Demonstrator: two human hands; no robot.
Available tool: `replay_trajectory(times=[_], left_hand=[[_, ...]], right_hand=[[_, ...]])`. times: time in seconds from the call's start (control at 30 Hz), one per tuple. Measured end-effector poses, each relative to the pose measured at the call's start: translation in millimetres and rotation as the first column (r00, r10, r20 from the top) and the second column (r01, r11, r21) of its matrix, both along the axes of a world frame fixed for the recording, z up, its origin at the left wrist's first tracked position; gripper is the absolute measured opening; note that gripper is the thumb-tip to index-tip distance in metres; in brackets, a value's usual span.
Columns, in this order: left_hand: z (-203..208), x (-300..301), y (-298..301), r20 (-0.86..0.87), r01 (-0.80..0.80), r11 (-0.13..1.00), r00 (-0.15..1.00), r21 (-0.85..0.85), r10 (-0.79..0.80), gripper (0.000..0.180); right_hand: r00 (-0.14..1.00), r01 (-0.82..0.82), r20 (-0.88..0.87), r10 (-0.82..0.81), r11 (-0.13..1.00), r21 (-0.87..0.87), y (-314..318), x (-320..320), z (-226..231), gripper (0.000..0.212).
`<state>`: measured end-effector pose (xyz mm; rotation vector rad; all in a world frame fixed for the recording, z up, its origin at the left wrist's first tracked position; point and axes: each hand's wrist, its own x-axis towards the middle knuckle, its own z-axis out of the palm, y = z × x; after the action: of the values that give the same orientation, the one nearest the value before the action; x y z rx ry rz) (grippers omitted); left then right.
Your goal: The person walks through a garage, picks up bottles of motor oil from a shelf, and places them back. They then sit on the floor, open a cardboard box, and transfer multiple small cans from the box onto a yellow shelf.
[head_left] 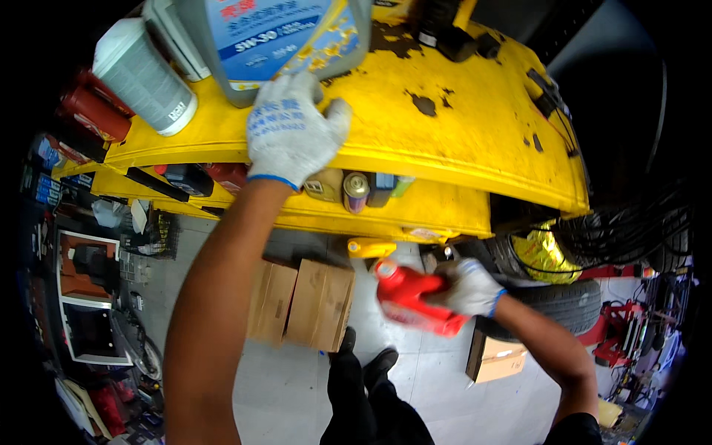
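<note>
My left hand (293, 130), in a white work glove with blue print, is at the front of the yellow top shelf (452, 141). Its fingers touch the lower front of a large grey oil jug (278, 37) with a blue label, and its thumb stands apart. Lower down and to the right, my gloved right hand (475, 288) grips a red plastic bottle (415, 300) by its handle side. The bottle is tilted over the floor, its red cap towards the upper left. Slight blur hides the finger detail of this hand.
A grey-white tub (144, 78) and red bottles (93, 111) stand left of the jug. A spray can (356, 191) sits on the shelf below. Cardboard boxes (320, 304), a yellow bottle (371, 248) and tyres (560, 304) lie lower, around my feet and to the right.
</note>
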<state>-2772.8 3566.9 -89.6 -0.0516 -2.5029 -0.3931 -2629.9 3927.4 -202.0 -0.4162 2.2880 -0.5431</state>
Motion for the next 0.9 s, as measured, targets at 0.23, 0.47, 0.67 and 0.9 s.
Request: replay_trajectory(times=[0.23, 0.47, 0.67, 0.9], left_hand=[[1, 2, -7, 0.062, 0.036, 0.993, 0.997, 0.111, -0.043, 0.038], [-18, -5, -4, -0.174, 0.140, 0.977, 0.979, 0.164, -0.111, 0.038], [-6, 2, -15, -0.020, 0.141, 0.981, 0.990, 0.134, -0.139, 0.041], [-12, -2, -24, -0.062, 0.203, 0.973, 0.978, 0.114, -0.197, 0.041]], right_hand=[[0.926, -0.378, 0.001, 0.378, 0.925, 0.037, -144, -16, -92, 0.045], [0.944, -0.248, -0.205, 0.259, 0.966, 0.076, -230, -56, -291, 0.059], [0.928, -0.194, -0.269, 0.258, 0.951, 0.242, -262, -88, -353, 0.057], [0.932, -0.100, -0.310, 0.185, 0.957, 0.271, -225, -66, -357, 0.055]])
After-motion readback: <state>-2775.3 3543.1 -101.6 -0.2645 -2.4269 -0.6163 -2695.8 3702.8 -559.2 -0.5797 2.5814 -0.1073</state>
